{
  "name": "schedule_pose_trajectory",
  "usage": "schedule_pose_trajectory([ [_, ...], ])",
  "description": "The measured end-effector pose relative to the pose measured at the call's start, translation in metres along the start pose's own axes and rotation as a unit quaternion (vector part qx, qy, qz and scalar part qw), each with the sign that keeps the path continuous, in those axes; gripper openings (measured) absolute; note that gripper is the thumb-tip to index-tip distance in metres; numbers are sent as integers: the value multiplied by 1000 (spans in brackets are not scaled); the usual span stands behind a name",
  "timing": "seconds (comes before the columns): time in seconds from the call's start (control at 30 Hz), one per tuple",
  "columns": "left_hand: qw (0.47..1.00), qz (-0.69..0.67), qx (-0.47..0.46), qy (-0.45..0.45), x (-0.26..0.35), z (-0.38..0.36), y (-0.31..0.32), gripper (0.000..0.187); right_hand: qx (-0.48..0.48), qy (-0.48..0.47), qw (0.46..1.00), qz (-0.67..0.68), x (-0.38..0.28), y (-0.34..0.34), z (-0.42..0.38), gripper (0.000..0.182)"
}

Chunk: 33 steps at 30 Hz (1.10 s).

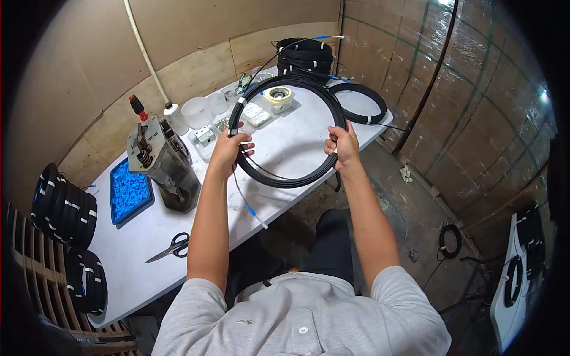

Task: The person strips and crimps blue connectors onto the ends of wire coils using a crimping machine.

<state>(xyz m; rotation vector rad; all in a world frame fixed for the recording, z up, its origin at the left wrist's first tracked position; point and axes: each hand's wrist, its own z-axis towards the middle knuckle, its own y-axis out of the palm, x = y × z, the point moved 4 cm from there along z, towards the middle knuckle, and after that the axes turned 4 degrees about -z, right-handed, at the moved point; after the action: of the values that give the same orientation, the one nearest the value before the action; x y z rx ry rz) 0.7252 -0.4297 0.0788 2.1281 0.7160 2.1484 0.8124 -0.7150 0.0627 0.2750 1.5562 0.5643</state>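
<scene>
A large coil of black cable [285,178] is held up over the front of the white table, gripped on both sides. My left hand [230,148] is closed around its left side, near a white tie. Opposite it, my right hand [343,142] wraps round the right side with curled fingers. One loose cable end with a blue connector [252,210] and whitish tip hangs below my left hand. Another end with a blue connector [320,37] sticks out above the coil toward the upper right. Through the ring, a roll of tape [278,95] shows on the table.
On the white table [127,261] are scissors [172,247], a blue tray [148,199] of small blue parts, a metal hand press [172,172] and plastic containers [195,111]. Stacked black coils [304,56] stand at the back, another coil [359,118] lies right, and more coils [65,207] are at the left.
</scene>
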Motion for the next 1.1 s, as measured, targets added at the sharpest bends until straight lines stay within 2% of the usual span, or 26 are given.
schedule_pose_trajectory([
  [0.03,1000,-16,16,-4,-6,-2,1,45,9,-4,1000,5,1,1,-1,21],
  [0.07,998,-32,46,14,-11,-1,2,42,19,-7,1000,10,2,2,-1,20],
  [0.2,997,-42,58,18,-12,8,-10,37,5,-15,1000,-9,14,1,-3,19],
  [0.27,997,-54,57,15,-1,7,-9,36,10,-17,999,-40,21,-1,2,18],
  [0.3,997,-54,51,16,6,5,-7,36,9,-34,988,-148,18,-5,6,27],
  [0.33,997,-54,45,17,12,5,-7,37,10,-33,989,-147,22,-7,10,27],
  [0.37,998,-35,45,23,17,6,-7,35,108,-192,926,-306,11,-10,11,35],
  [0.4,998,-35,45,22,22,7,-6,35,200,-338,805,-445,-1,-6,4,44],
  [0.43,999,-13,41,21,27,7,-4,35,182,-382,795,-435,-17,5,-4,57],
  [0.47,999,8,37,21,31,8,-3,34,181,-383,795,-434,-31,15,-6,57],
  [0.53,999,19,28,14,35,10,1,34,43,-480,681,-551,-50,56,-10,51],
  [0.6,997,78,-5,10,37,12,14,35,-60,-548,611,-568,-64,101,-16,50],
  [0.67,995,98,-20,19,42,4,29,31,-148,-622,500,-584,-73,143,-24,57],
  [0.73,984,168,-37,43,49,-5,48,26,-243,-617,407,-628,-62,172,-12,61],
  [0.77,974,223,-15,44,50,-7,53,22,-290,-624,381,-618,-60,181,-9,57],
  [0.8,974,224,-15,43,53,-6,53,22,-290,-623,381,-618,-64,190,-10,57],
  [0.87,944,318,-80,42,55,-5,56,20,-356,-396,341,-775,-58,198,2,49],
  [0.93,948,307,-65,50,56,-10,55,24,-362,-408,356,-758,-62,197,0,44],
  [1.0,940,312,-79,111,58,-8,53,29,-355,-379,399,-756,-70,188,1,42],
  [1.07,947,291,-92,97,60,-13,50,43,-337,-374,420,-755,-73,172,5,41],
  [1.1,945,295,-100,96,59,-12,47,48,-327,-361,454,-746,-76,164,10,42],
])
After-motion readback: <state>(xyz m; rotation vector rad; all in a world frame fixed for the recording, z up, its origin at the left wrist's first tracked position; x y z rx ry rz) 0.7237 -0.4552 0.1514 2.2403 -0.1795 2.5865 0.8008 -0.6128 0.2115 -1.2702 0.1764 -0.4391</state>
